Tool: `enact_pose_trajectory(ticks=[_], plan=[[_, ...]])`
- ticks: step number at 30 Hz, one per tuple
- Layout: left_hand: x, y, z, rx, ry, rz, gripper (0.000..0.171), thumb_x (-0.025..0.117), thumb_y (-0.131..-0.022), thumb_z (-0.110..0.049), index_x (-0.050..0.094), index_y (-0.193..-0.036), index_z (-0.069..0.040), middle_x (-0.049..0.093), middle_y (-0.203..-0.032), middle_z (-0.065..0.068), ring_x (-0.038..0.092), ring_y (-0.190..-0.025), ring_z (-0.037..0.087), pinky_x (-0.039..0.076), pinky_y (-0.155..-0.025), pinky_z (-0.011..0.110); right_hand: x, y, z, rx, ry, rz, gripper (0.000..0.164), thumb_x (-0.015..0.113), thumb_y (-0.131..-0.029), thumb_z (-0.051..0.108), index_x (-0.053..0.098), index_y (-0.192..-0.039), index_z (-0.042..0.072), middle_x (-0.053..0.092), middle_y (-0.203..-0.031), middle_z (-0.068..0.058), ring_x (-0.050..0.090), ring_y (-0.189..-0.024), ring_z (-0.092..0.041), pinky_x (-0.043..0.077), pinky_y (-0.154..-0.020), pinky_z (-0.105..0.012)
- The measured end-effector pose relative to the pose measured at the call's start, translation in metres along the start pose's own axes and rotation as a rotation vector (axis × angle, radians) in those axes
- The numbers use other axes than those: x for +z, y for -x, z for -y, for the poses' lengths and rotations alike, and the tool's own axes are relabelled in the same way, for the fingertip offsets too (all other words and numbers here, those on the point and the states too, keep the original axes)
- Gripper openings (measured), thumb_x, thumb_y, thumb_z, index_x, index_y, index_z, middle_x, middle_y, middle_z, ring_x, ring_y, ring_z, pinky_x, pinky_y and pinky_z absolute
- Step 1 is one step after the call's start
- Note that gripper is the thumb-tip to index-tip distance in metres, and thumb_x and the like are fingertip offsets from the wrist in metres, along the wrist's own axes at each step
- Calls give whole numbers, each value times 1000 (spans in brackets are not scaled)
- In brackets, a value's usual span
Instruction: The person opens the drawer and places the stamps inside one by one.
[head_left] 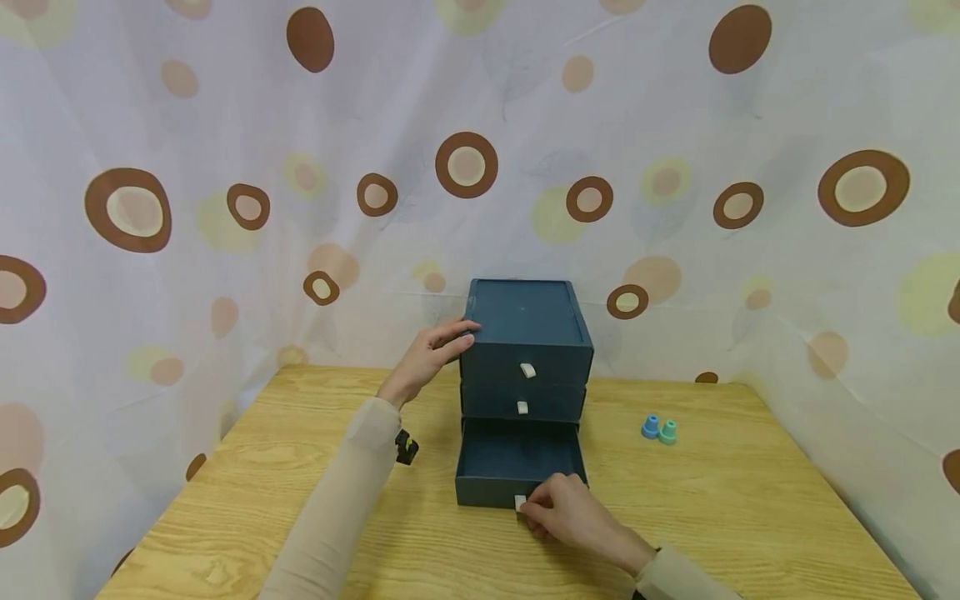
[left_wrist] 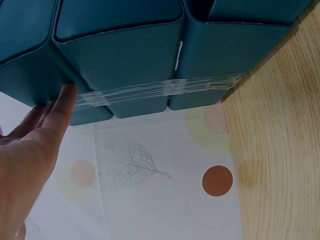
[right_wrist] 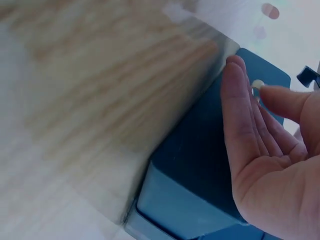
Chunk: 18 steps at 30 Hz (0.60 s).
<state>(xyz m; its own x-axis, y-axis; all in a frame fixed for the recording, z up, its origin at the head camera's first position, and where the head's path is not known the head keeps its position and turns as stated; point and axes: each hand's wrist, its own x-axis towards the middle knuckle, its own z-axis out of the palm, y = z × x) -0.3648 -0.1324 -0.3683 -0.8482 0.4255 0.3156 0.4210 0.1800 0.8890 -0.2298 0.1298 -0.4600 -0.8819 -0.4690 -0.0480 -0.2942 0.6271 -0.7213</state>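
Note:
A dark blue drawer unit (head_left: 521,312) with three stacked drawers stands on the table against the patterned cloth. Its bottom drawer (head_left: 486,492) is pulled out, and the visible part of its inside holds nothing. My right hand (head_left: 573,515) pinches the white pull tab (head_left: 521,502) of that drawer between thumb and finger. The right wrist view has the same hand (right_wrist: 272,155) beside the drawer's front. At the unit's upper left edge, my left hand (head_left: 429,357) rests with fingers extended. In the left wrist view its fingers (left_wrist: 61,111) touch the unit's side, where clear tape (left_wrist: 167,88) runs across.
Two small stepped cone-like pieces, one blue (head_left: 651,427) and one teal (head_left: 668,432), stand on the wooden table (head_left: 712,500) right of the unit. A small black item (head_left: 407,447) shows beside the left sleeve. Behind everything hangs a patterned cloth (head_left: 525,100).

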Motion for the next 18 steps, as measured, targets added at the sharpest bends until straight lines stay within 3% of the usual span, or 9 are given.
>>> enact_pose_trajectory(ticks=[8, 18], plan=[[0, -2, 1, -6, -46, -36, 40, 55, -100, -39, 58, -137, -24, 26, -161, -2, 26, -148, 24, 36, -113, 48, -14, 3, 5, -43, 14, 19, 18, 66, -94, 22, 78, -88, 11, 69, -68, 1, 61, -57, -12, 50, -50, -23], [1, -3, 3, -6, -50, -55, 39, 57, -99, -39, 60, -136, -25, 28, -160, -2, 27, -148, 25, 36, -113, 49, -38, 2, 8, -135, -37, -167, 25, 65, -95, 28, 74, -88, 7, 64, -67, -3, 61, -52, -20, 50, -48, -27]])
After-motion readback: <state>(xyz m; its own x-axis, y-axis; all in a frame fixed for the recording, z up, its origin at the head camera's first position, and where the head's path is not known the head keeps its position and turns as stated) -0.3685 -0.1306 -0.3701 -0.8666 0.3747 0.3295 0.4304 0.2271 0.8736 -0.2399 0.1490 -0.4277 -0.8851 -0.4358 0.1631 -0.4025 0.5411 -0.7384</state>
